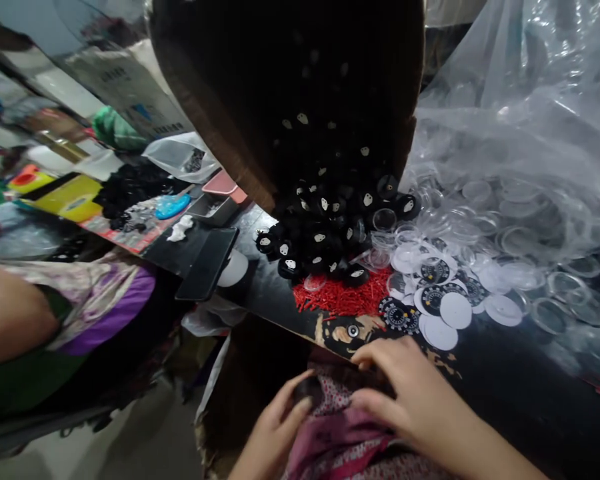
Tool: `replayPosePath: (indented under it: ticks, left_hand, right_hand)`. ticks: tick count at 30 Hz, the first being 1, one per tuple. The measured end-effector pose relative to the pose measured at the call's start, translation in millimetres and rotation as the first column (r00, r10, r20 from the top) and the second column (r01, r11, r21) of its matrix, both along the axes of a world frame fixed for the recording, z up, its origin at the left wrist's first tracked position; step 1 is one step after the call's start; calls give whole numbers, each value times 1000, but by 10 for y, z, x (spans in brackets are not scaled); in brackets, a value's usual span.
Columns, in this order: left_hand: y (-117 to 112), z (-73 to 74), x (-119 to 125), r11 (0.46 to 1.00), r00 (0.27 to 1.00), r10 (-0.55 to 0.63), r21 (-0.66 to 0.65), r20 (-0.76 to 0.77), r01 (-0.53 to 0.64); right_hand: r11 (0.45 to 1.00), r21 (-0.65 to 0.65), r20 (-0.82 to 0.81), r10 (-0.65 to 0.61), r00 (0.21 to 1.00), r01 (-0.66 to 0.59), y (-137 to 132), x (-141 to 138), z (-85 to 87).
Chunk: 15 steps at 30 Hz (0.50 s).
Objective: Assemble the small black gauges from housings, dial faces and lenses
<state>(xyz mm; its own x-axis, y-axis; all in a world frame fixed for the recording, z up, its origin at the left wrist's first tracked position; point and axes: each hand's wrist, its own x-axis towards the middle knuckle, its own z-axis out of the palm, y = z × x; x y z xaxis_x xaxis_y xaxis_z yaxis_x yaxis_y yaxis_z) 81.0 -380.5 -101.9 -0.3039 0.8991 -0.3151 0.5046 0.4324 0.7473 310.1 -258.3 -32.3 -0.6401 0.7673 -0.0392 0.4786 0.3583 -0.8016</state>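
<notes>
My left hand [283,415] is closed on a small round black case [309,392] below the table edge, above my lap. My right hand [405,387] is at the table's front edge with thumb and fingers apart, and I see nothing between them. Just beyond lies a pile of thin red pointers [347,293]. Behind it, similar black cases [320,238] with pale marks spill from a large dark box [220,150]. To the right are white discs [455,311], black printed dials [436,299] and clear round covers [550,315].
A large clear plastic bag [520,127] stands at the right back. Left of the box are a black phone [207,263], a white round lid [233,268], a grey tray [211,208] and a blue item [173,206]. Another person's arm [13,313] is at far left.
</notes>
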Motion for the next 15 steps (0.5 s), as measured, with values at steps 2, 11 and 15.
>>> replayPosePath:
  ticks: [2, 11, 15]
  left_hand:
    - [8, -58, -265, 992, 981, 122, 60, -152, -114]
    - [1614, 413, -505, 834, 912, 112, 537, -396, 130]
    - [1762, 335, -479, 802, 925, 167, 593, -341, 73]
  right_hand:
    - [996, 2, -51, -85, 995, 85, 59, 70, 20]
    - [1000, 21, -5, -18, 1000, 18, 7, 102, 16]
    - [997, -26, -26, -74, 997, 73, 3, 171, -15]
